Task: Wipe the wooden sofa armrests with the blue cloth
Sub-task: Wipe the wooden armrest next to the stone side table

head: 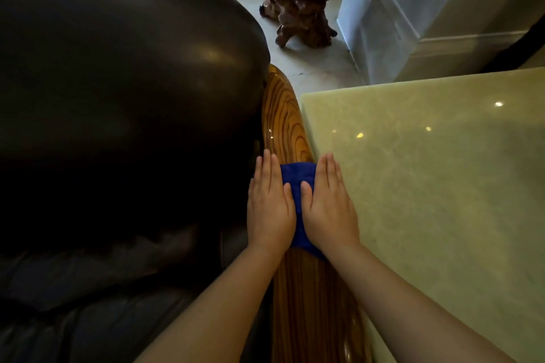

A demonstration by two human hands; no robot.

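A glossy wooden sofa armrest with strong grain runs from the bottom of the view up to the middle. The blue cloth lies draped across it. My left hand presses flat on the cloth's left side, fingers straight and together. My right hand presses flat on its right side in the same way. Both thumbs rest on the cloth, close to each other. Much of the cloth is hidden under my palms.
Dark leather sofa cushions fill the left. A pale green stone tabletop sits right against the armrest's right edge. On the tiled floor beyond stand a carved root-wood stand and a white wall corner.
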